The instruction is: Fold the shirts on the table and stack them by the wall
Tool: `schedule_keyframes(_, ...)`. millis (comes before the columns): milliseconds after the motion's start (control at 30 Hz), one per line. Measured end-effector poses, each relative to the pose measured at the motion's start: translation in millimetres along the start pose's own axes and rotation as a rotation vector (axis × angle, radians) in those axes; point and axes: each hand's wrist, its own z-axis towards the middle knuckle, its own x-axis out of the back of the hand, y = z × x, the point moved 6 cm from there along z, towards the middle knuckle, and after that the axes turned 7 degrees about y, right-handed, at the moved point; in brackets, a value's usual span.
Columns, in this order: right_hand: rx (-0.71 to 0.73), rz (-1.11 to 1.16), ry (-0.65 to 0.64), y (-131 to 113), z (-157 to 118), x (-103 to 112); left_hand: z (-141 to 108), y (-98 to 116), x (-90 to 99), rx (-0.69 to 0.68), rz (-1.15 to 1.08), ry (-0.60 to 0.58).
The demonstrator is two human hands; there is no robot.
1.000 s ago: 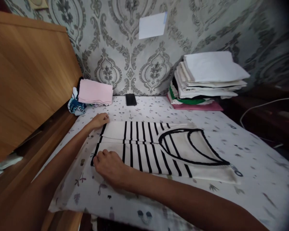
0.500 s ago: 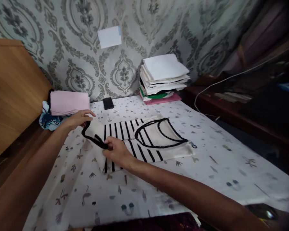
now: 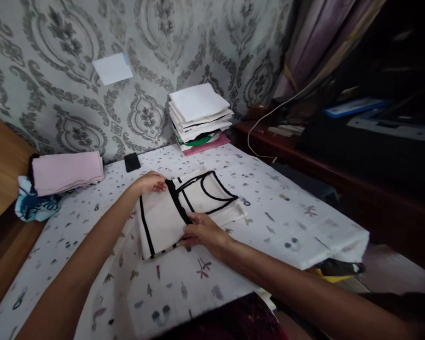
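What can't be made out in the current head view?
Head view, every item:
Striped garment: lower layers, hidden under the folded-over part.
Left hand: its contact with the garment, hidden by its own fingers.
Wooden panel: full extent, cut off by the left edge.
White paper: any writing, too small and blurred.
Cloth stack: inner faces, covered by layers above.

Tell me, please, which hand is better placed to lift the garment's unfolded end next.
Probably the right hand: it touches the near side of the hem, closer to the unfolded end of the garment than the left hand at the far side.
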Motion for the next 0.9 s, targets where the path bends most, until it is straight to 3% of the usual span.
schedule_keyframes(200, -0.115, 0.027, 0.027, 3, 10, 3, 3, 5, 5.3, -0.166, 0.234, -0.008)
schedule_keyframes(400, -0.004, 0.017, -0.014, 5, 7, 2, 7, 15, 10.4, -0.334, 0.306, 0.033)
schedule_keyframes(500, 0.029, 0.000, -0.012, 6, 5, 3, 12, 14, 7.1, -0.357, 0.346, 0.028)
schedule_keyframes(700, -0.070, -0.024, -0.013, 7, 5, 7, 19, 17, -5.9, -0.437, 0.519, 0.097)
schedule_keyframes(800, -0.101, -0.028, 0.006, 6, 3, 8, 11, 20, -5.0, -0.453, 0.590, 0.164)
schedule_keyframes(900, -0.099, -0.036, 0.010, 6, 2, 10, -16, 16, -1.9, -0.474, 0.651, 0.267)
